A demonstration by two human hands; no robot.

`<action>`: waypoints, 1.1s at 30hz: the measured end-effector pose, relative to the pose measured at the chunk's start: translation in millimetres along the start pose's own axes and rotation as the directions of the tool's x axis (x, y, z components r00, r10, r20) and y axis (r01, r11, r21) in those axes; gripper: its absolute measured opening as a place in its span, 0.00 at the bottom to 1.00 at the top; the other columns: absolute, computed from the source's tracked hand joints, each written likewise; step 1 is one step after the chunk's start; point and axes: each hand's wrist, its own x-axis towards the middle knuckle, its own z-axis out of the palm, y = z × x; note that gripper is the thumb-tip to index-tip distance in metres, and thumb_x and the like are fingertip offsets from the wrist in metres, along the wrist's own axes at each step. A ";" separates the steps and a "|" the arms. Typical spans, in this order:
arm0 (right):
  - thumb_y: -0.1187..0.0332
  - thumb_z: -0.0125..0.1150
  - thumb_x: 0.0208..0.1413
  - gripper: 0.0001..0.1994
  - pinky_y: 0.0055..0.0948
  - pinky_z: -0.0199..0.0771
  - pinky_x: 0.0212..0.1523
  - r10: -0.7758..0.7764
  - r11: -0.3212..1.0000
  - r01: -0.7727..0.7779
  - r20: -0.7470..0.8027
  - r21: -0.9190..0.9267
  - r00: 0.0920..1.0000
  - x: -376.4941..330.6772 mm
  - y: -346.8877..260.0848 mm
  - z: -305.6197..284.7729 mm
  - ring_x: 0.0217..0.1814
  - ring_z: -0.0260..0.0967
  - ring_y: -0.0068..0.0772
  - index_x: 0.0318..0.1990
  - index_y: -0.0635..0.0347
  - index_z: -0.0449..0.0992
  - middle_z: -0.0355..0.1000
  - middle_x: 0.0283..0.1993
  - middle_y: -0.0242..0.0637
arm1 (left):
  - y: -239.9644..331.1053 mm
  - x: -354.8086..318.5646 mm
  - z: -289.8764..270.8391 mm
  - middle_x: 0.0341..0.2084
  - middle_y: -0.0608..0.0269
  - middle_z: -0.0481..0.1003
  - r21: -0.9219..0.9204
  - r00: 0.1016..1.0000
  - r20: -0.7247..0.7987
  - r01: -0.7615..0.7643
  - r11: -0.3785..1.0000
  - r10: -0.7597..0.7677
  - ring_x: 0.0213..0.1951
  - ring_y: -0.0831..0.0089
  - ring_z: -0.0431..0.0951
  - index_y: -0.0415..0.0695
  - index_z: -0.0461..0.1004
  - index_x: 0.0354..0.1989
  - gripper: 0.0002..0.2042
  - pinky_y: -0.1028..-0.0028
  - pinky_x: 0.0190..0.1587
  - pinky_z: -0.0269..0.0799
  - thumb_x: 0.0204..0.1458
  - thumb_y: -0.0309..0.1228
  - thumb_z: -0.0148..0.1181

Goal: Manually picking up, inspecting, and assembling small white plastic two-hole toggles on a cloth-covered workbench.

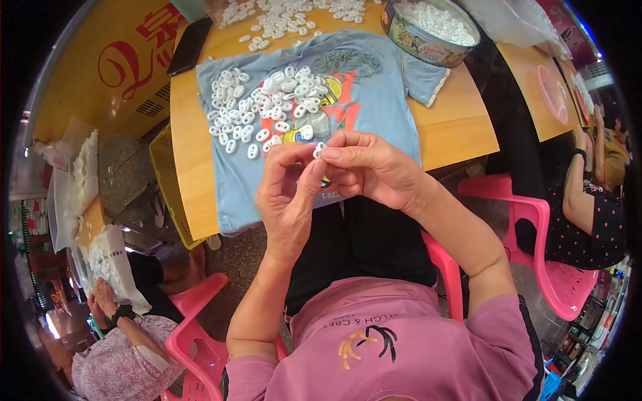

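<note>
My left hand (pixel 287 190) and my right hand (pixel 384 170) meet above the near part of a blue T-shirt spread on the table. Between their pinched fingertips is a small white plastic piece (pixel 319 151), partly covered by the fingers. Just beyond the hands, a heap of white oval two-hole plastic pieces (pixel 231 117) lies on the T-shirt (pixel 381 113). Farther back on the cloth sits a pile of thin grey-green small parts (pixel 348 62), too small to make out singly.
A round tin (pixel 431 50) full of white pieces stands at the back right. More white pieces (pixel 287 20) cover the table's far side. A dark phone-like object (pixel 190 47) lies far left. People (pixel 127 354) sit on both sides; a pink chair (pixel 535 227) is at right.
</note>
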 end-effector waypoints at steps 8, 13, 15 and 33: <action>0.66 0.61 0.59 0.05 0.17 0.59 0.24 -0.039 0.963 0.020 -0.064 -0.268 0.997 -10.8 -17.2 -3.2 0.25 0.61 0.14 0.37 0.56 0.77 0.70 0.28 0.26 | 4.6 5.6 8.2 0.45 0.60 0.69 -0.021 0.996 0.077 -0.042 0.999 0.043 0.40 0.81 0.72 0.38 0.73 0.46 0.10 0.81 0.42 0.69 0.56 0.21 0.60; 0.65 0.63 0.58 0.08 0.20 0.63 0.25 -0.262 0.601 0.131 -0.040 -0.788 0.964 -2.9 -45.0 -12.3 0.27 0.65 0.14 0.36 0.61 0.79 0.72 0.29 0.28 | 1.2 12.2 6.7 0.43 0.57 0.75 -0.075 1.000 0.024 0.022 0.997 -0.020 0.41 0.80 0.75 0.36 0.72 0.46 0.09 0.82 0.37 0.72 0.59 0.23 0.56; 0.66 0.65 0.55 0.09 0.24 0.66 0.27 -0.575 -0.028 0.135 0.126 -0.990 0.808 6.5 -61.7 -25.1 0.26 0.66 0.20 0.35 0.63 0.79 0.73 0.29 0.31 | 6.5 14.7 6.2 0.38 0.57 0.78 -0.077 0.992 -0.028 0.121 0.990 -0.124 0.38 0.79 0.77 0.36 0.71 0.46 0.08 0.81 0.36 0.73 0.61 0.24 0.54; 0.67 0.60 0.52 0.11 0.37 0.72 0.37 -0.395 -0.439 -0.184 0.005 -0.879 0.919 50.3 -112.4 -51.6 0.35 0.74 0.46 0.37 0.67 0.76 0.76 0.31 0.48 | 9.4 18.6 6.4 0.34 0.60 0.79 0.013 0.975 -0.048 0.218 0.976 -0.217 0.31 0.82 0.77 0.36 0.73 0.43 0.07 0.83 0.32 0.73 0.57 0.23 0.59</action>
